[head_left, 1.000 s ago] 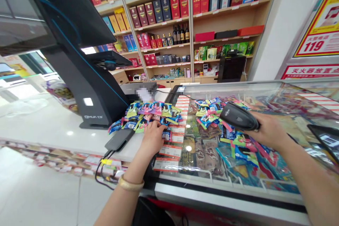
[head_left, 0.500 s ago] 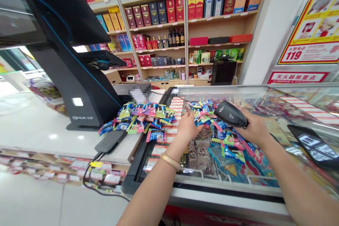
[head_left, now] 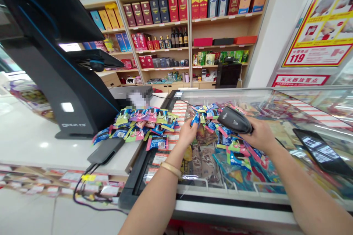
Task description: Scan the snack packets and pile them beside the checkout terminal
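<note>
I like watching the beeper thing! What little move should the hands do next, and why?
Probably tilt the blue packet so its barcode faces the scanner. The left hand pinches that packet just beside the scanner's nose, and the right hand grips the scanner above the glass counter. They are close but not clearly lined up.

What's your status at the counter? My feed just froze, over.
Left hand pinching a blue snack packet. Right hand gripping the black scanner, nose toward the packet. Loose packets heaped on the glass counter both sides; nothing between.
</note>
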Action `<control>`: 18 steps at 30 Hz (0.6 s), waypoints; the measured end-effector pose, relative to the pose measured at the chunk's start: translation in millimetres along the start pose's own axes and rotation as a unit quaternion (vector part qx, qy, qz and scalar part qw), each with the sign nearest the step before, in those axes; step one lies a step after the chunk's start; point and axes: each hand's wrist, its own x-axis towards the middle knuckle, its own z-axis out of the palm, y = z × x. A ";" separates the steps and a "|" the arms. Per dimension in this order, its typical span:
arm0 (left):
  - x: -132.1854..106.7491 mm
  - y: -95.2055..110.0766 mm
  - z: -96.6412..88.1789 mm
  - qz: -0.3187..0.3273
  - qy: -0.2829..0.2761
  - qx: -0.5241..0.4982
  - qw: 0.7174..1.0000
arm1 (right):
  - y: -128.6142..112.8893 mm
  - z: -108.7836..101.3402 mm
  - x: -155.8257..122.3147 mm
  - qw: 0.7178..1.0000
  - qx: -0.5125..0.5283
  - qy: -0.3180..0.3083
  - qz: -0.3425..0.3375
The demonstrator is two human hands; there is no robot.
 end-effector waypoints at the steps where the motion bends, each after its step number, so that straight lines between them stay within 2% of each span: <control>1: 2.1 1.3 -2.8 -0.018 0.001 -0.028 0.999 | -2.0 -1.3 0.6 1.000 0.008 -0.007 -0.003; 5: 5.3 9.3 -11.1 -0.068 -0.013 -0.135 0.988 | -10.2 -3.8 1.1 0.999 0.024 -0.030 -0.017; 8: 1.9 15.1 -12.2 -0.079 -0.039 -0.271 0.959 | -14.6 -3.4 0.4 0.999 0.024 -0.029 -0.037; 10: -1.3 16.9 -11.1 -0.071 -0.060 -0.324 0.942 | -16.8 -3.5 0.3 0.998 0.026 -0.033 -0.046; 18: -6.5 16.0 -9.0 -0.046 -0.124 -0.302 0.944 | -20.2 -6.7 1.7 0.997 0.026 -0.066 -0.013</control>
